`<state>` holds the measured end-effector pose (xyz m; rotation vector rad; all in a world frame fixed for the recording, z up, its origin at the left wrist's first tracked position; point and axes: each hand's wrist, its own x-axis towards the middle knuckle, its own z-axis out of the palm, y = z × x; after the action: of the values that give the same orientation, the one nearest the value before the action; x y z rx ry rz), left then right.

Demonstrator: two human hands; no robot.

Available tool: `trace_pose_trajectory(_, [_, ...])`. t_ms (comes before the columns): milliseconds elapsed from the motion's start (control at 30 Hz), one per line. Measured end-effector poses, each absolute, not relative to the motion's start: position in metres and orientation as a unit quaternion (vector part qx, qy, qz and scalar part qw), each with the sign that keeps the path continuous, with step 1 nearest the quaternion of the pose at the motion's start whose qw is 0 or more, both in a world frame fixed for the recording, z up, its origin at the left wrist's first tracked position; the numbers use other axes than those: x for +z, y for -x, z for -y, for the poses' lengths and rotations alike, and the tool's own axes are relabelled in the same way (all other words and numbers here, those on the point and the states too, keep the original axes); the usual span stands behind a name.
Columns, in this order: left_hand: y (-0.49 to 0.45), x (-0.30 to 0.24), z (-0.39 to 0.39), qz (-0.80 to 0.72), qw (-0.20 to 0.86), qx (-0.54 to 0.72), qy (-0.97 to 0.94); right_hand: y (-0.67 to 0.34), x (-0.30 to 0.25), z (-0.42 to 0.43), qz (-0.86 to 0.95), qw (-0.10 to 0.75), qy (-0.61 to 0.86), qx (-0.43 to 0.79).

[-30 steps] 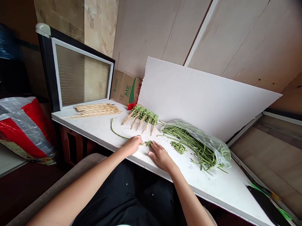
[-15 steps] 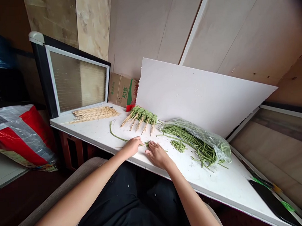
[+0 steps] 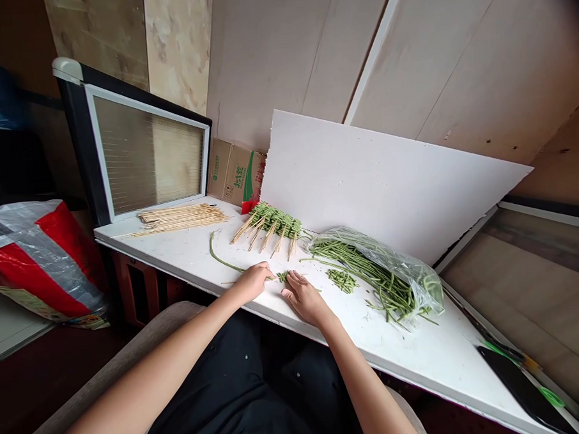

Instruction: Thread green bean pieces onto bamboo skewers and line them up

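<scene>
My left hand is closed near the table's front edge, its fingers pinching the end of a long green bean. The bean curves away to the left across the white surface. Just right of it, my right hand lies flat with fingers stretched out, thumb apart. Its fingertips touch a short folded piece of green bean between the two hands. What lies under the right palm is hidden. Beyond the hands are finished bean skewers, stacked with their sticks pointing toward me.
Bare bamboo skewers lie at the left. On the right are a small heap of cut bean pieces and a clear bag of long beans. A white board leans behind. A black phone rests at the far right.
My right hand has shifted very slightly to the right, showing a little more of the folded bean. My left hand stays in nearly the same place.
</scene>
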<state>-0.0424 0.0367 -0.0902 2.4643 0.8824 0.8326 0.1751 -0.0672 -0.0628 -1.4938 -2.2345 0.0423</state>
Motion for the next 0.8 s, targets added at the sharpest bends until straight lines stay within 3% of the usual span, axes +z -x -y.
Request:
trace_pose_trajectory(400, [0.042,-0.094,-0.039,-0.314,0.192,0.298,-0.881,-0.188,-0.066,0.070,0.783,0.258,0.566,0.020])
trace_pose_trajectory(800, [0.043,-0.086,-0.032,-0.323,0.190,0.287,-0.882,-0.195,-0.067,0.070,0.794,0.227,0.560,0.058])
